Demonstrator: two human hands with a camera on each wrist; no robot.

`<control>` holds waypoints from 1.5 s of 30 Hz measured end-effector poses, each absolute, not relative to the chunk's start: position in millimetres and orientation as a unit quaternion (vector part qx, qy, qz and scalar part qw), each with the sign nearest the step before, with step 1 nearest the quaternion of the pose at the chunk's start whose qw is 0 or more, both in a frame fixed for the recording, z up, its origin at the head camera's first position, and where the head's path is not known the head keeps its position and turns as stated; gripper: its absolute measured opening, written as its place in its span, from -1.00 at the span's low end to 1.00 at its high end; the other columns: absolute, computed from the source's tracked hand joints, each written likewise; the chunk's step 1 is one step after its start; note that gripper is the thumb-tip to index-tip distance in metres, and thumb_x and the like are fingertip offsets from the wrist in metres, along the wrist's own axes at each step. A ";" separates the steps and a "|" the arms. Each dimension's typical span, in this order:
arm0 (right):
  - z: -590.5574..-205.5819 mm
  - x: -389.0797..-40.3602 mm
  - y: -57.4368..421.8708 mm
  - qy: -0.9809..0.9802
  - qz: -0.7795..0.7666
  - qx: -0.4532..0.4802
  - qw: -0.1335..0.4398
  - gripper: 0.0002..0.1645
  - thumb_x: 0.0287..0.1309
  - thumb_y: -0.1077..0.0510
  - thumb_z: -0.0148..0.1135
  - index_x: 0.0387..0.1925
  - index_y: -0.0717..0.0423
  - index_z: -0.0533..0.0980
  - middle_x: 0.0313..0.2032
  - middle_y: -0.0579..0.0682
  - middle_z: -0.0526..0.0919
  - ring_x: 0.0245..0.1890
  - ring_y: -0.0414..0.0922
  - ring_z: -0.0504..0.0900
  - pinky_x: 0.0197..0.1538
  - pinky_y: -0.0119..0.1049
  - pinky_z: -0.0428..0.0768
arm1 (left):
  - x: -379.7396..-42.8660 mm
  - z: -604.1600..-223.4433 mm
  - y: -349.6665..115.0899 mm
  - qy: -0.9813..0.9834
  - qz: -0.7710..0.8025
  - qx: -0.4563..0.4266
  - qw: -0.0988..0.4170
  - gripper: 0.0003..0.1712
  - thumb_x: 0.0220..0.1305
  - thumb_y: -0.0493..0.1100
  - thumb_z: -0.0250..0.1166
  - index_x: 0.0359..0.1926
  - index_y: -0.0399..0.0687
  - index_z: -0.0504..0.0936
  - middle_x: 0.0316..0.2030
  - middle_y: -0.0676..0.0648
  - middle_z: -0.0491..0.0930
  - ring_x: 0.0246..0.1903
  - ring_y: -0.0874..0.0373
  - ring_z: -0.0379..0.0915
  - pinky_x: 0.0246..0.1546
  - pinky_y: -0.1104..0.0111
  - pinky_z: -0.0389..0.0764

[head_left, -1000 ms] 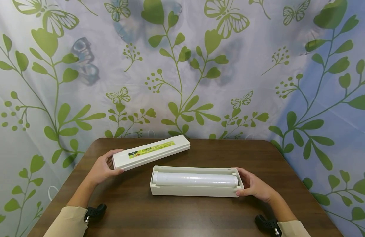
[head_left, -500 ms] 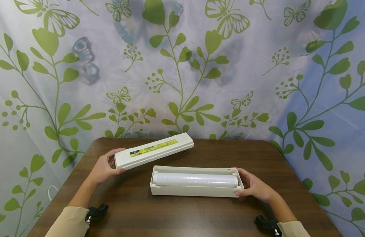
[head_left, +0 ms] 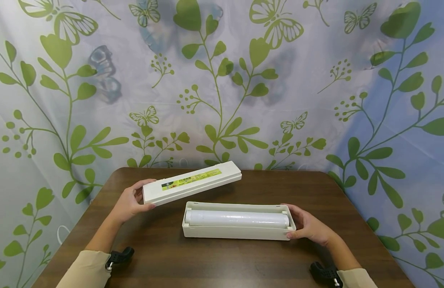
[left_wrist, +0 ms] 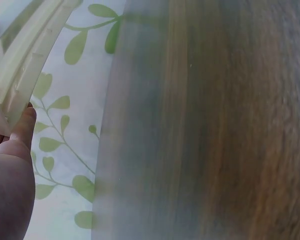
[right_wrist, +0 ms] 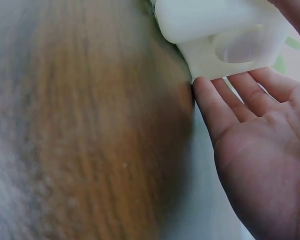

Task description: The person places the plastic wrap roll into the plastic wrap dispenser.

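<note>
My left hand [head_left: 130, 203] grips the left end of a long white box lid [head_left: 193, 183], thumb at the near edge and fingers at the far edge. A yellow-green label runs along its top, and its right end tilts away from me. In the left wrist view the lid's ribbed underside [left_wrist: 27, 65] shows above the table. On the table stands a white cling film box [head_left: 240, 233] without its cover, with a roll of clear film [head_left: 238, 219] lying inside. My right hand [head_left: 308, 226] holds that box by its right end; the right wrist view shows fingers against the end wall [right_wrist: 205, 57].
The brown wooden table [head_left: 222, 264] has its back edge close to a hanging curtain [head_left: 222, 80] printed with green leaves and butterflies. Black straps [head_left: 119, 258] sit on both wrists, over beige sleeves.
My left hand has carried the lid slightly to the right, its far end coming closer above the box. The right hand and the box have stayed in place.
</note>
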State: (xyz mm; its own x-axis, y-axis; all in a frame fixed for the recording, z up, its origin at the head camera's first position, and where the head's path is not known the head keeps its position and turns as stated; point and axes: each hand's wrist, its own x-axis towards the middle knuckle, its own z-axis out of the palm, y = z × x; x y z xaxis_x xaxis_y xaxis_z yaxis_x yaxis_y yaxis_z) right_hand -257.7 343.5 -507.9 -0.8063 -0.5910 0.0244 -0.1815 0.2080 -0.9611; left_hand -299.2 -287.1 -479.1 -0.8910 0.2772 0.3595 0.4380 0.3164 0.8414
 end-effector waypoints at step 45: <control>-475.1 -271.9 328.4 0.785 -0.563 -0.257 0.013 -0.19 0.28 0.38 0.29 0.49 0.31 0.20 0.46 0.17 0.36 0.45 -0.16 0.41 0.34 -0.54 0.43 | -289.0 -470.3 -240.8 -0.753 -0.582 -0.305 0.038 -0.17 0.01 -0.43 0.54 0.34 -0.25 0.44 0.29 -0.33 0.45 0.02 0.23 0.54 -0.06 0.48 0.66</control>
State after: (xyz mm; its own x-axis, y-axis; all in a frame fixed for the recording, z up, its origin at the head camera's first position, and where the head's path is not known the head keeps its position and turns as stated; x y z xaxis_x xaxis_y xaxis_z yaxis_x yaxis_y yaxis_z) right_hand -271.9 328.4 -475.1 -0.8676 -0.4180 0.2695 -0.3895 0.2342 -0.8908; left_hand -289.0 -240.8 -470.3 -0.8108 0.4161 0.4116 0.5034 0.1371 0.8531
